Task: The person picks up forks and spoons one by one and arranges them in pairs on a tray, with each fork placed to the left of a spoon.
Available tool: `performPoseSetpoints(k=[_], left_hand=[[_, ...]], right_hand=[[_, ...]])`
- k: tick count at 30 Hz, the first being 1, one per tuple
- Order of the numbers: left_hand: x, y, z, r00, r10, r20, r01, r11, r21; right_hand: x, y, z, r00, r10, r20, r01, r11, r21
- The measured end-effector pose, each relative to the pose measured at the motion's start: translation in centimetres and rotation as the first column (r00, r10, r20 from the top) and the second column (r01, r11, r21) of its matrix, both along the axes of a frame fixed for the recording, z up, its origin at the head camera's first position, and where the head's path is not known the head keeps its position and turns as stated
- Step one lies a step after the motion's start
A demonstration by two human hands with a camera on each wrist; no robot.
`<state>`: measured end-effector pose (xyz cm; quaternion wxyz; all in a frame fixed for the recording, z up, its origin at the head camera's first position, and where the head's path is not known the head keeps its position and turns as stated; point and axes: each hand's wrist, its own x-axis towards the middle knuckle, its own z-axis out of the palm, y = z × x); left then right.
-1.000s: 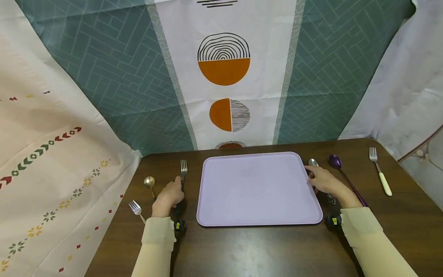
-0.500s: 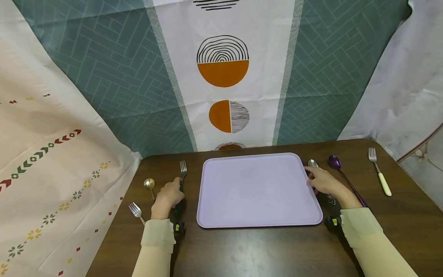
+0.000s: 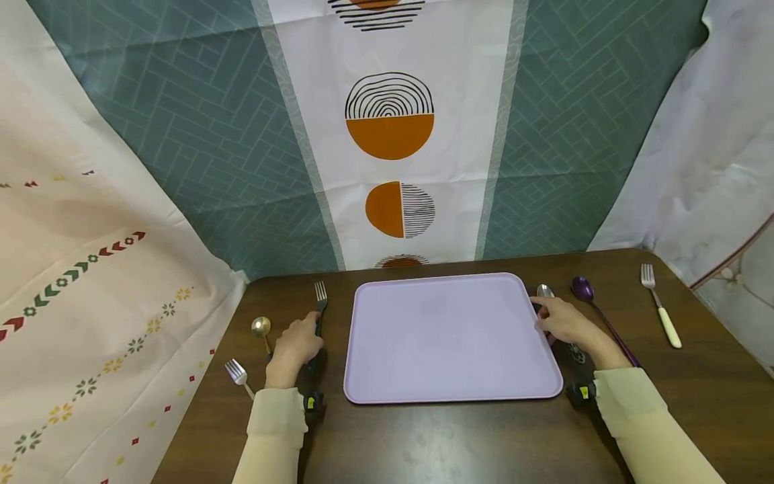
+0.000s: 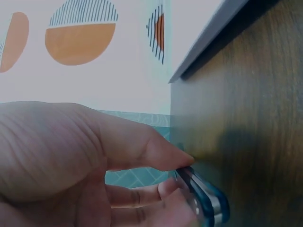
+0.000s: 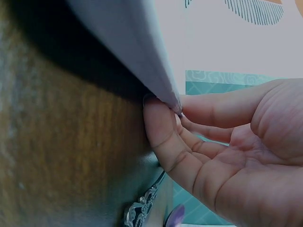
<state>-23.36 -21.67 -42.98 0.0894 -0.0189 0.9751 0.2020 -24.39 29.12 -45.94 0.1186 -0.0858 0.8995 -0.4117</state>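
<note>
Pinching the fork (image 3: 321,304) in our left hand (image 3: 296,345) and the bare tray (image 3: 450,339) in our right hand (image 3: 564,321), we judge gripping done, loading outstanding.

From where I stand, it seems a dining corner: forks (image 3: 321,296) and spoons (image 3: 582,289) on a wooden tabletop (image 3: 435,444), patterned cloths (image 3: 414,154) behind.

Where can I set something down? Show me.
Free: the tray, and table in front of it, between the sleeves. Crowded: its left, by left hand, held fork, gold spoon; its right, by right hand, silver spoon, purple spoon.
</note>
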Motion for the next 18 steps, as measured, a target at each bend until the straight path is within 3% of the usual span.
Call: performPoseSetpoints(k=[8, 18], left_hand=[[0.0, 0.3, -0.2, 0.999, -0.011, -0.035, 0.012, 1.000, 0.004], [0.1, 1.7, 1.1, 0.995, -0.077, -0.063, 0.081, 0.994, 0.067]], right_hand=[[0.2, 0.0, 0.0, 1.000, 0.003, 0.012, -0.003, 1.000, -0.009], [0.1, 0.0, -0.1, 1.000, 0.003, 0.019, -0.003, 1.000, -0.026]])
